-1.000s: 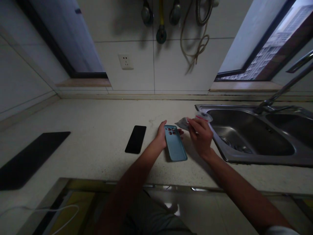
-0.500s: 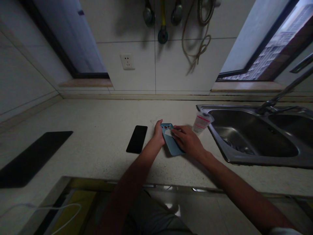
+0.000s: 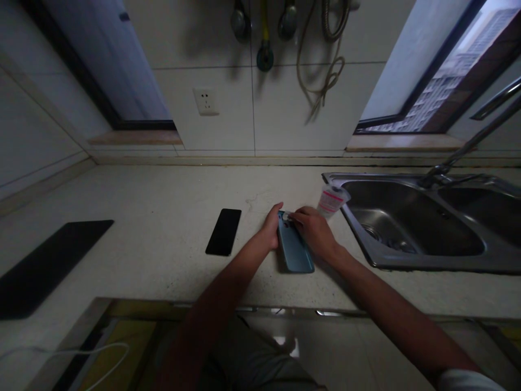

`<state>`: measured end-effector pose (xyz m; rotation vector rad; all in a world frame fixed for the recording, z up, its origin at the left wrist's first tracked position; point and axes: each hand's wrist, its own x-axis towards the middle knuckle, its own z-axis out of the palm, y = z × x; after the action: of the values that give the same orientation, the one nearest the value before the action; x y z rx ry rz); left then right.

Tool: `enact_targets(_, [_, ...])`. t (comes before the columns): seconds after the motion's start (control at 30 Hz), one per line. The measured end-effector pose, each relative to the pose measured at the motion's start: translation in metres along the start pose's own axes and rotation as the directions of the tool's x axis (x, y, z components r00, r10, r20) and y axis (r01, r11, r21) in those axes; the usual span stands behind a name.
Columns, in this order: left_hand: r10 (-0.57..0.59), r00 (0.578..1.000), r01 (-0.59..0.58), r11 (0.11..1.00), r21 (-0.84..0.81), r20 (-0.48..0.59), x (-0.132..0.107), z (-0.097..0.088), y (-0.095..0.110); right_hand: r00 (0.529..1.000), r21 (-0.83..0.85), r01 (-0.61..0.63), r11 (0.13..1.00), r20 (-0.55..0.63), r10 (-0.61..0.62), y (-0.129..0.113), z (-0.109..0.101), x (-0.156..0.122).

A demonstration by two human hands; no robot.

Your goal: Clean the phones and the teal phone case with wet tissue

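A blue-green phone case [image 3: 296, 251] is in my left hand [image 3: 270, 228], which grips it along its left edge near the camera cutouts. My right hand [image 3: 315, 231] pinches a small white wipe [image 3: 286, 216], pressed against the top end of the case by the cutouts. To the left, a black phone [image 3: 223, 232] lies flat on the counter, apart from both hands. Just beyond my right hand stands a clear plastic cup [image 3: 331, 201] with red print, close to the sink.
A double steel sink [image 3: 368, 255] with a faucet [image 3: 442, 171] occupies the right side of the pale counter [image 3: 163, 217]. On the left lies a flat black board [image 3: 52, 266]. The tiled wall behind carries a socket [image 3: 206, 102], valves and a hanging cord [image 3: 325, 89].
The wipe has moved up to the case's camera end with my right hand. The case has turned more upright in view and shifted slightly right, with my left hand on it.
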<state>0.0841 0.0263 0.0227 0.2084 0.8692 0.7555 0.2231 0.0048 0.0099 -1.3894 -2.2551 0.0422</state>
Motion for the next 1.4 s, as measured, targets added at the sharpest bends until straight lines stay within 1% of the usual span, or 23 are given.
enact_targets(0.1, [0.018,1.0,-0.018,1.0,0.022,0.004,0.0,0.002,-0.004,1.0,-0.012,-0.015,1.0,-0.009,0.015,0.003,0.001,0.002])
enact_targets(0.2, [0.036,0.999,-0.037,0.999,0.009,0.017,-0.001,0.003,-0.007,0.999,-0.01,-0.027,1.0,-0.039,0.027,0.005,0.002,0.004])
enact_targets(0.37, [0.034,0.999,-0.035,0.999,0.01,0.042,0.0,0.004,-0.012,0.998,0.069,-0.026,0.997,-0.062,0.03,0.004,0.003,0.003])
enact_targets(0.5, [0.028,0.999,-0.027,1.0,-0.009,0.031,-0.001,0.006,-0.014,0.993,0.181,0.011,0.983,-0.117,0.011,0.0,0.007,0.001])
enact_targets(0.63, [0.059,0.998,-0.058,0.997,-0.045,0.032,-0.003,0.008,-0.013,0.983,0.269,0.089,0.959,-0.179,-0.041,-0.007,0.011,-0.001])
enact_targets(0.73, [0.073,0.996,-0.071,0.997,-0.04,0.05,-0.003,0.009,-0.012,0.979,0.23,0.1,0.968,-0.194,-0.054,-0.008,0.009,-0.002])
enact_targets(0.83, [0.072,0.995,-0.07,0.997,-0.04,0.07,0.0,0.008,-0.011,0.977,0.148,0.025,0.989,-0.212,0.007,-0.005,0.003,-0.002])
enact_targets(0.9, [0.062,0.995,-0.059,0.997,-0.049,0.076,0.002,0.006,-0.011,0.98,0.093,-0.038,0.995,-0.191,0.055,-0.001,-0.001,-0.002])
enact_targets(1.0, [0.055,0.996,-0.05,0.996,-0.07,0.074,0.006,0.003,-0.01,0.991,0.006,-0.109,0.994,-0.082,0.11,0.003,-0.007,-0.001])
enact_targets(1.1, [0.058,0.996,-0.053,0.996,-0.078,0.061,0.008,0.0,-0.01,0.992,-0.078,-0.119,0.99,0.019,0.121,0.004,-0.013,0.0])
enact_targets(1.17, [0.065,0.996,-0.061,0.996,-0.072,0.061,0.009,0.0,-0.011,0.991,-0.121,-0.117,0.986,0.044,0.124,0.004,-0.015,0.001])
enact_targets(1.27, [0.069,0.995,-0.067,0.997,-0.023,0.078,0.009,0.0,-0.013,0.99,-0.11,-0.127,0.986,0.04,0.132,0.003,-0.016,0.0])
enact_targets(1.4, [0.051,0.996,-0.055,0.997,0.053,0.071,0.008,0.001,-0.018,0.994,0.011,-0.105,0.994,0.014,0.105,-0.001,-0.011,-0.003])
